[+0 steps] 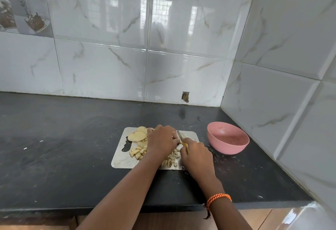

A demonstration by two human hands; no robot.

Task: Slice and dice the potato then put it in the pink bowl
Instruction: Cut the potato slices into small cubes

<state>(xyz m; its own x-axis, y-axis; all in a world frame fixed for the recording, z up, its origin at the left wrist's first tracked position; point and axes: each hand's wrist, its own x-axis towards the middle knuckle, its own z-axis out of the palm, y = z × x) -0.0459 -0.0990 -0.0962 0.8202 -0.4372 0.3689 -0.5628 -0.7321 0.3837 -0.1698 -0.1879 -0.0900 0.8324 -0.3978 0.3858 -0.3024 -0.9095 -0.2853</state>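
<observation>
A steel cutting board (120, 158) lies on the black counter. Round potato slices (137, 136) are stacked at its far left, and several diced pieces (137, 152) are scattered across its middle and near edge. My left hand (162, 141) sits curled over potato pieces on the board, which it hides. My right hand (195, 154) grips a yellow-handled knife (180, 136), the blade pointing away just right of my left fingers. The pink bowl (228, 139) stands to the right of the board and looks empty apart from a few specks.
The black counter (63, 138) stretches left with a few white crumbs on it. Tiled walls close off the back and the right side just beyond the bowl. The counter's front edge runs below my forearms.
</observation>
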